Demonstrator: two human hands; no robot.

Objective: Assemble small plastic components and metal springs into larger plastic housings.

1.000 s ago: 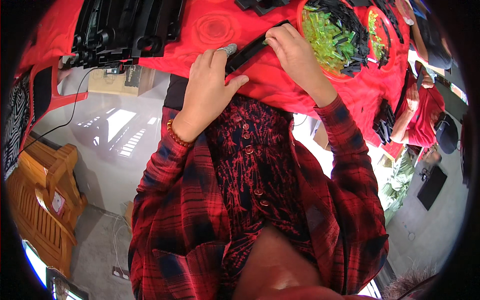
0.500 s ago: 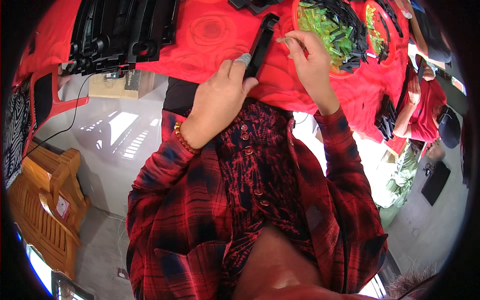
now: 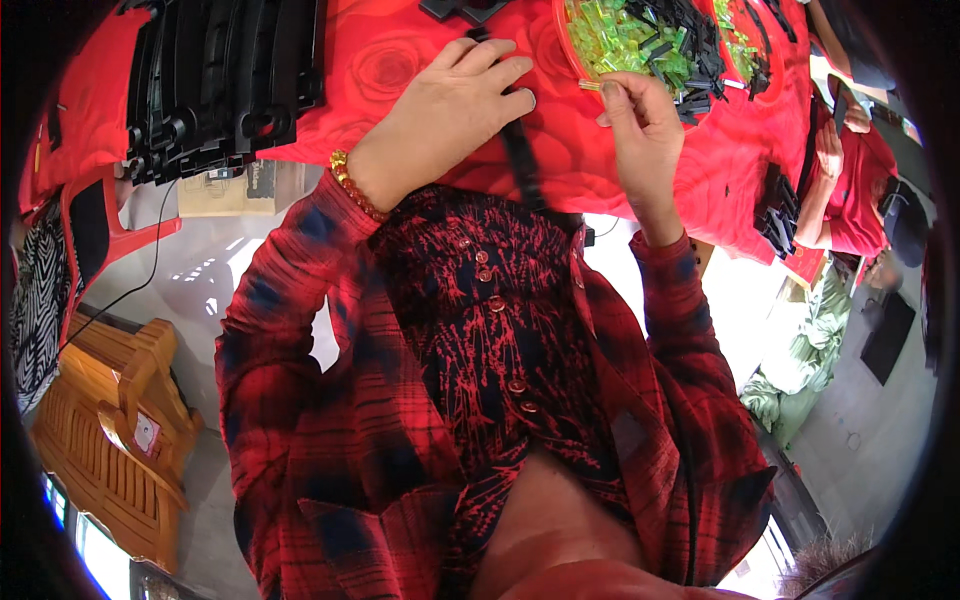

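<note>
A long, narrow black plastic part (image 3: 522,165) lies on the red tablecloth in front of me, its lower end blurred by motion. My left hand (image 3: 445,110) is over its upper half, with bent fingers wrapped across it and hiding that stretch. Between the thumb and fingertips of my right hand (image 3: 642,125) is a small translucent yellow-green strip (image 3: 590,86), pinched beside the rim of a red basin (image 3: 572,50). Inside the basin are many loose yellow-green translucent pieces (image 3: 610,45) and small black pieces (image 3: 690,60).
A row of long black plastic parts (image 3: 225,80) fills the table's left side. Further black parts (image 3: 465,10) lie at the far edge. A second red container (image 3: 740,60) stands right of the basin. A person in a red shirt (image 3: 850,190) works at the right.
My left hand has moved up along the black part, which has shifted nearer my body. My right hand has moved slightly right and down, still pinching the strip.
</note>
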